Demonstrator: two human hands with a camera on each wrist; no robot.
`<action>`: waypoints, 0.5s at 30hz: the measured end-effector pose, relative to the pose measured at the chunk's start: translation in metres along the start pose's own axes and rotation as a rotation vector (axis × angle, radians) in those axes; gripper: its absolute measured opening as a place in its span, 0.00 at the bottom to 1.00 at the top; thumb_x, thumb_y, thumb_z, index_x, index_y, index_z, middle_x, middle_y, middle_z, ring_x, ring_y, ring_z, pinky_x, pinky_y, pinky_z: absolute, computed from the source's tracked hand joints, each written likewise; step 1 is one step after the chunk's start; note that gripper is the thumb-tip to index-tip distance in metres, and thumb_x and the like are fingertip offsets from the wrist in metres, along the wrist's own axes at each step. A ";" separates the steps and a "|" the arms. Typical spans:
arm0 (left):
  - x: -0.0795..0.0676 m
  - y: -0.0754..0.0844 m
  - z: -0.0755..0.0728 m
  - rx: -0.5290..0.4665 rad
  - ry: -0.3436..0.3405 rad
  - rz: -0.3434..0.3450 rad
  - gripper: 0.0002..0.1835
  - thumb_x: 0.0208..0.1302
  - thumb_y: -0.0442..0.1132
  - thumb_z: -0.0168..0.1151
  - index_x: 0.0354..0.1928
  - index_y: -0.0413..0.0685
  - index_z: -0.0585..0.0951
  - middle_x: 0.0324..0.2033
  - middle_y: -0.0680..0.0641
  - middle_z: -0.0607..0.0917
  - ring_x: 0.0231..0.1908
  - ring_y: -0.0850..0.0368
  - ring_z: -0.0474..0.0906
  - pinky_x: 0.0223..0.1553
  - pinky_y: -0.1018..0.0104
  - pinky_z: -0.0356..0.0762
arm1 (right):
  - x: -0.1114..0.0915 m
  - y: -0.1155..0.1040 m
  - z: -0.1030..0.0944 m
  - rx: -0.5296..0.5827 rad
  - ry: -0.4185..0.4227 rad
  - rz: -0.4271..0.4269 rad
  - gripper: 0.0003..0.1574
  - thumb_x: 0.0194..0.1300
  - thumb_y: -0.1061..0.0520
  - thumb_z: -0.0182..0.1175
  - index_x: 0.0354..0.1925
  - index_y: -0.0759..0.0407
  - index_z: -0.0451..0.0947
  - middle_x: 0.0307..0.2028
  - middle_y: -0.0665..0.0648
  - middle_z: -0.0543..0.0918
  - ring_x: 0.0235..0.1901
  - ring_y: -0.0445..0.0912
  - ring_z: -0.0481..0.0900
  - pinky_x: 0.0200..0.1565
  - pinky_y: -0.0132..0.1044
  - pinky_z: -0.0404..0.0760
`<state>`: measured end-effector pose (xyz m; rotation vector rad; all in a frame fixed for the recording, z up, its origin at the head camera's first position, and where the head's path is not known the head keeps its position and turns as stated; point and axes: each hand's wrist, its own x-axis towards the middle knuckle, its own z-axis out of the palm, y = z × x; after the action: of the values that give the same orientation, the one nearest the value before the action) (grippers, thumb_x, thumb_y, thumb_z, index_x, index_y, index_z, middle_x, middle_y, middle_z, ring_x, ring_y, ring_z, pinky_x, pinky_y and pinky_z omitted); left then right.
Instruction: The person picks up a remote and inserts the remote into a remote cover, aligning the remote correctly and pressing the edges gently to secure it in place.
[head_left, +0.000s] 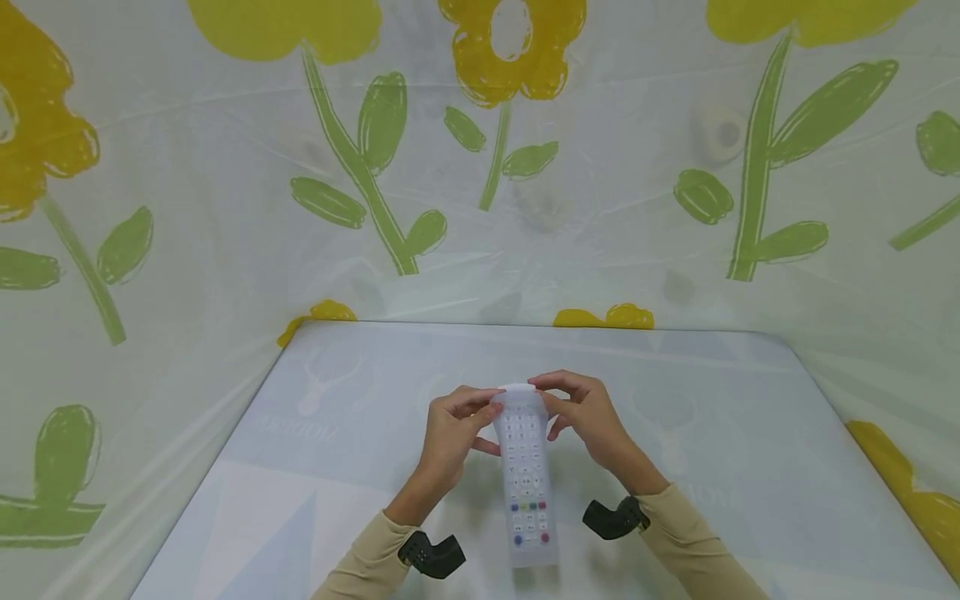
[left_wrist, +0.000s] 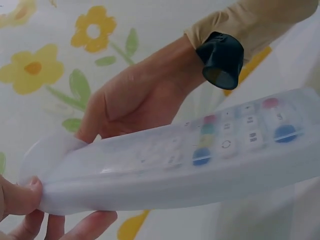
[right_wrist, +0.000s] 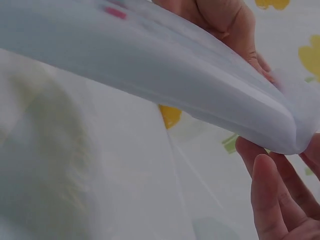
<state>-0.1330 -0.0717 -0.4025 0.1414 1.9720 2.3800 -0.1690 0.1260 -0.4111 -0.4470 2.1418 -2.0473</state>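
A white remote control (head_left: 527, 475) with rows of pale keys and a few coloured buttons sits inside a translucent soft cover (left_wrist: 165, 185). It is held up over the table, its far end between both hands. My left hand (head_left: 453, 429) pinches the left corner of that end between thumb and fingers. On the opposite corner, my right hand (head_left: 592, 417) grips the cover's edge with thumb and index finger. A loose flap of the cover (left_wrist: 47, 155) stands up at this end in the left wrist view. The cover's underside (right_wrist: 150, 75) fills much of the right wrist view.
Beneath the hands lies a pale table (head_left: 315, 450) with faint deer prints and blue triangles. A whitish curtain (head_left: 600, 167) with yellow flowers and green leaves surrounds its back and sides. Black wrist mounts (head_left: 432, 556) sit on both beige sleeves.
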 end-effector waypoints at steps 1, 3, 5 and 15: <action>0.000 -0.001 0.000 0.007 0.009 -0.003 0.11 0.54 0.33 0.60 0.41 0.39 0.81 0.37 0.40 0.75 0.37 0.48 0.75 0.22 0.49 0.77 | -0.001 -0.001 0.001 0.004 0.002 0.000 0.15 0.58 0.57 0.58 0.44 0.60 0.77 0.45 0.58 0.76 0.33 0.55 0.76 0.22 0.46 0.79; 0.000 -0.002 0.001 0.027 0.021 -0.006 0.11 0.54 0.34 0.61 0.40 0.41 0.81 0.37 0.40 0.75 0.37 0.48 0.76 0.21 0.50 0.77 | -0.002 -0.002 0.002 0.005 0.006 -0.005 0.14 0.58 0.60 0.57 0.44 0.61 0.77 0.44 0.59 0.76 0.31 0.54 0.76 0.21 0.45 0.78; 0.000 -0.002 0.002 0.044 0.025 -0.003 0.10 0.54 0.35 0.61 0.40 0.41 0.81 0.36 0.41 0.75 0.37 0.48 0.76 0.21 0.50 0.77 | -0.005 -0.007 0.003 -0.007 0.009 -0.016 0.13 0.59 0.63 0.55 0.44 0.63 0.76 0.44 0.61 0.76 0.29 0.53 0.76 0.20 0.45 0.78; 0.002 -0.003 0.007 0.076 0.049 -0.056 0.10 0.54 0.38 0.61 0.39 0.43 0.81 0.40 0.43 0.75 0.38 0.49 0.77 0.21 0.52 0.77 | -0.013 -0.022 0.006 -0.037 0.028 0.004 0.13 0.59 0.66 0.53 0.44 0.65 0.76 0.44 0.61 0.76 0.30 0.52 0.76 0.23 0.47 0.78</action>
<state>-0.1347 -0.0641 -0.4038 0.0308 2.0602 2.2973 -0.1526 0.1232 -0.3907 -0.4209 2.1979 -2.0267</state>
